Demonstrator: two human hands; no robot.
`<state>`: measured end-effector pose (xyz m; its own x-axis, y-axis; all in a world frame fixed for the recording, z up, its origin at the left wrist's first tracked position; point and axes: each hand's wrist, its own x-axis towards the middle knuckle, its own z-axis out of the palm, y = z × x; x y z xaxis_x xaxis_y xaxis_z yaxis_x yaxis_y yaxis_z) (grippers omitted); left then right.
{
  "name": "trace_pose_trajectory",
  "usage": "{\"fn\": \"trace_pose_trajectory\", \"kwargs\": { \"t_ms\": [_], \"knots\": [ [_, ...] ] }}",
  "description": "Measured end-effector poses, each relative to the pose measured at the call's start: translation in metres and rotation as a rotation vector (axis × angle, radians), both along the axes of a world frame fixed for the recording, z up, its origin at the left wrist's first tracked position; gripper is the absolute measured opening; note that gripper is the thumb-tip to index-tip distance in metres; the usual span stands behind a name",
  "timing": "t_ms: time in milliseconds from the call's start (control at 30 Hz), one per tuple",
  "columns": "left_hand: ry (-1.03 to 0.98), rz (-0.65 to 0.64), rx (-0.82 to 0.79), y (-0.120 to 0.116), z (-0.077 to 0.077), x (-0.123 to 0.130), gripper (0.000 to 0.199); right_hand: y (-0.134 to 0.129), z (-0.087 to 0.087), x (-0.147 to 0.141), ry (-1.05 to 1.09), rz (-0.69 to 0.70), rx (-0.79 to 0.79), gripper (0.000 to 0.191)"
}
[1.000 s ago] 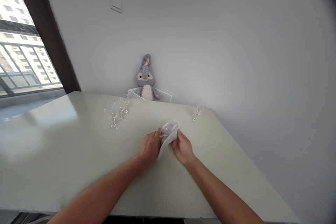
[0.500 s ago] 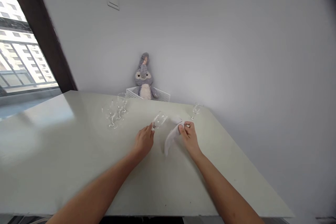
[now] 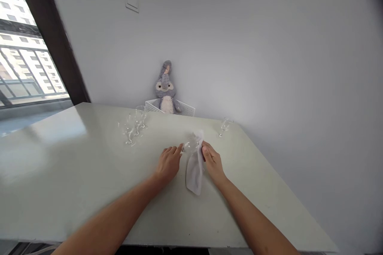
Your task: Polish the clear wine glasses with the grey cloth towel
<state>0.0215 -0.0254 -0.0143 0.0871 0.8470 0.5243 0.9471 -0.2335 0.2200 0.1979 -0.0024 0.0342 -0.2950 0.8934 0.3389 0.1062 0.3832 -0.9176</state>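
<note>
My left hand is closed on the stem end of a clear wine glass, which is tipped on its side with its bowl pointing right. A white cloth hangs from my right hand, whose fingers are closed on it. The upper part of the cloth lies against the mouth of the glass. Whether any cloth is inside the bowl I cannot tell. My left fingers hide most of the stem and foot.
Several clear stemmed glasses stand upright on the left of the pale table. Another stemmed glass stands at the back right. Behind the table's far edge, a grey plush toy sits in a white perforated basket against the wall.
The glass in my left hand has moved right and slightly down, tipping further over. My right hand has brought the cloth against its mouth, and the cloth now hangs spread out.
</note>
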Motion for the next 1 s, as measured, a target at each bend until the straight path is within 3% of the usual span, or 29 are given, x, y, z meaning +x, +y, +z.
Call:
{"fn": "trace_pose_trajectory", "kwargs": {
  "t_ms": [133, 300, 400, 600, 667, 833, 1000],
  "knots": [
    [0.048, -0.018, 0.028, 0.001, 0.003, -0.005, 0.037, 0.002, 0.005, 0.003, -0.015, 0.123, -0.016, 0.034],
    [0.068, -0.081, -0.017, 0.001, 0.005, -0.01, 0.037, 0.009, 0.004, 0.013, 0.04, 0.385, -0.283, 0.046],
    [0.072, -0.106, -0.052, 0.001, 0.005, -0.01, 0.038, 0.014, 0.002, 0.02, 0.089, 0.512, -0.368, 0.054],
    [0.175, -0.222, -0.012, -0.003, 0.008, -0.009, 0.033, 0.015, 0.003, 0.027, -0.053, 0.794, -0.514, 0.048],
    [0.217, -0.231, -0.006, -0.003, 0.01, -0.01, 0.032, 0.012, 0.002, 0.024, -0.106, 0.794, -0.513, 0.044],
    [0.245, -0.218, -0.062, -0.004, 0.012, -0.01, 0.032, 0.01, -0.008, 0.014, -0.126, 0.594, -0.448, 0.031],
    [-0.004, -0.245, -0.292, -0.01, 0.018, -0.004, 0.02, 0.014, -0.005, 0.021, -0.2, 0.643, -0.486, 0.028]
  ]
}}
